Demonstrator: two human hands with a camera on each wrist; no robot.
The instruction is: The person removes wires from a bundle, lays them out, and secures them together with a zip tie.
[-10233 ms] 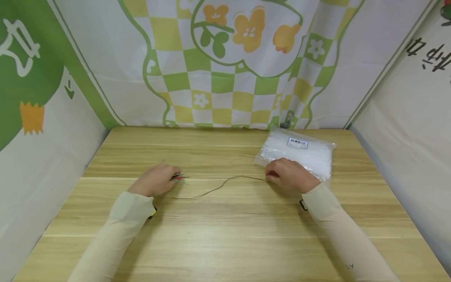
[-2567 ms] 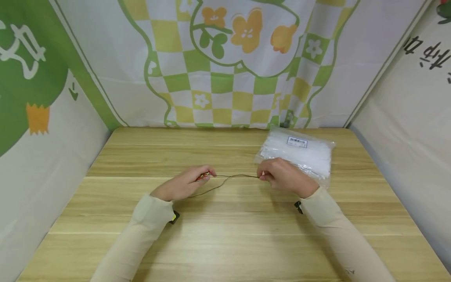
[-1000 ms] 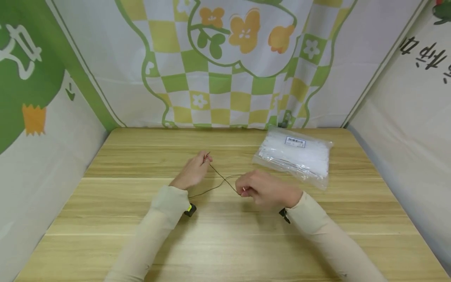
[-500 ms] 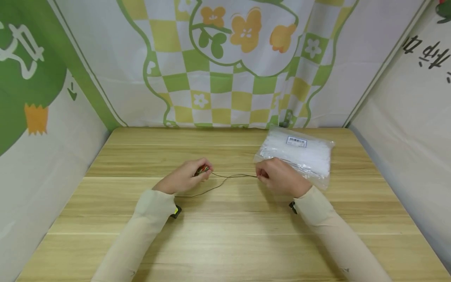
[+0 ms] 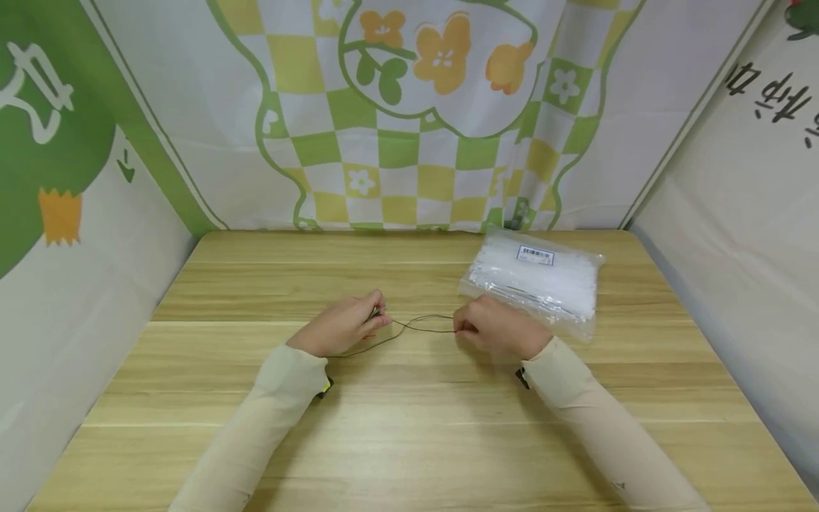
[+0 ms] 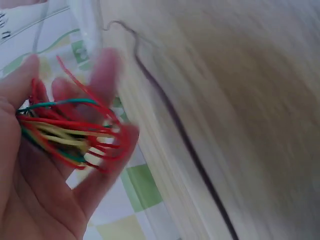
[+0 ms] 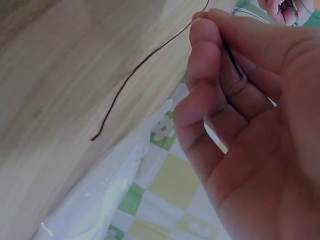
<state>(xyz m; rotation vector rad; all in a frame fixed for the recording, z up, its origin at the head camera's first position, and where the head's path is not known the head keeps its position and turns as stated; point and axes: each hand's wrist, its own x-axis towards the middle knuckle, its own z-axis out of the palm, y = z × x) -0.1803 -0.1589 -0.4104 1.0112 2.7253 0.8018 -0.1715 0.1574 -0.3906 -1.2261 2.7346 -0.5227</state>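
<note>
A bundle of thin red, green and yellow wires (image 6: pixel 75 130) lies in my left hand (image 5: pixel 342 326), gripped between thumb and fingers, some of them blurred. Between the hands a dark wire (image 5: pixel 429 330) spans a short gap. Thumb and fingertips of my right hand (image 5: pixel 502 328) pinch its end, and a short tail (image 7: pixel 233 61) shows inside the fingers in the right wrist view. Another dark wire (image 7: pixel 132 75) lies loose on the wooden table (image 5: pixel 409 427), curving beneath the held one. Its left part passes behind my left hand in the head view.
Just behind my right hand lies a clear plastic bag (image 5: pixel 534 274) of white strips with a barcode label. A patterned cloth (image 5: pixel 416 156) hangs along the table's back edge, and fabric walls stand on both sides.
Over ten seconds my left hand has come rightward with the bundle. A second ago it was raised, the held wire slanting down to my right hand; now both hands are nearly level.
</note>
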